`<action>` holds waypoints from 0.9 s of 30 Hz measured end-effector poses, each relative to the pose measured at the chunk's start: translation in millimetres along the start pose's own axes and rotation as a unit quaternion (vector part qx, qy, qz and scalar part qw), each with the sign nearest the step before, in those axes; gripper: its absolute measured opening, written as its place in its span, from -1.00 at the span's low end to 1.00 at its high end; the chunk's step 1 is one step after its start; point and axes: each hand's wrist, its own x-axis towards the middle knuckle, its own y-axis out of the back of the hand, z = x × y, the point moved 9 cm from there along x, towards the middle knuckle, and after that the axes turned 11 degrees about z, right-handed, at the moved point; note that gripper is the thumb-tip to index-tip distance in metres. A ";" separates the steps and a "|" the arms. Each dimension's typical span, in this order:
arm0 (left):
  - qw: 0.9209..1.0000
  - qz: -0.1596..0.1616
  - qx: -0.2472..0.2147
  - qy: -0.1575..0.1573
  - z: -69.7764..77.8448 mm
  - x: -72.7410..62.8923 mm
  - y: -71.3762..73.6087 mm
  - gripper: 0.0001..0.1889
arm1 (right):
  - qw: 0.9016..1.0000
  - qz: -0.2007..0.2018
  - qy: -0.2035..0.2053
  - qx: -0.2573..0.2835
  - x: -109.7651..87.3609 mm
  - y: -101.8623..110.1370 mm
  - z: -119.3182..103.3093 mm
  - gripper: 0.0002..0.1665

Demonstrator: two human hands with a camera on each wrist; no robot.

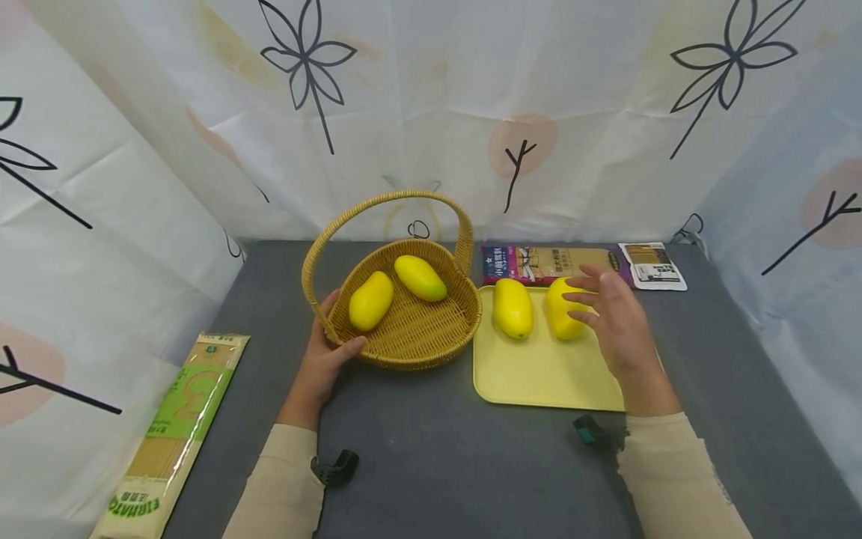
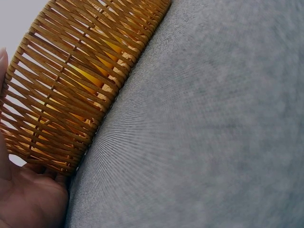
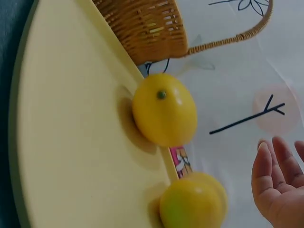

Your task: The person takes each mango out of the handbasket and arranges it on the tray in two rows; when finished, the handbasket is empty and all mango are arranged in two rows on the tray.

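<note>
My left hand [image 1: 325,367] holds the wicker basket [image 1: 411,340] at its left side, thumb over the rim and fingers round the outside. Two yellow mangoes, one at the left [image 1: 370,301] and one at the back [image 1: 420,278], lie in the basket. Two more mangoes, a left one [image 1: 513,308] and a right one [image 1: 557,308], rest on the yellow tray [image 1: 539,382]. Beside the right mango hovers my right hand [image 1: 625,329], fingers spread and partly in front of it. In the right wrist view this hand [image 3: 280,185] appears apart from both tray mangoes.
A pack of noodles [image 1: 559,262] lies behind the tray, with a smaller white-edged packet [image 1: 652,266] at its right end. At the left table edge is a long green-labelled noodle pack [image 1: 182,419]. Patterned curtain [image 1: 431,97] surrounds the grey table [image 1: 431,464].
</note>
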 end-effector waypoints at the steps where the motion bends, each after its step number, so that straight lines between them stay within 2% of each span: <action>1: 1.000 0.000 -0.001 0.001 -0.2 0.0 -0.1 0.00 | 1.000 -0.007 0.002 0.006 -1.3 -3.3 -0.3 -0.48; 9: 1.000 0.000 -0.002 0.006 -0.4 -0.7 -0.9 0.00 | 0.997 -0.068 0.002 0.037 -11.9 -32.1 1.5 -0.42; 16: 1.000 -0.005 -0.017 0.007 -0.6 -0.4 -2.8 0.01 | 0.990 -0.126 0.016 0.057 -25.7 -58.6 3.7 -0.41; 27: 1.000 -0.006 -0.024 0.009 1.0 -0.8 -3.4 0.01 | 0.982 -0.187 0.016 0.033 -40.0 -101.6 10.6 -0.37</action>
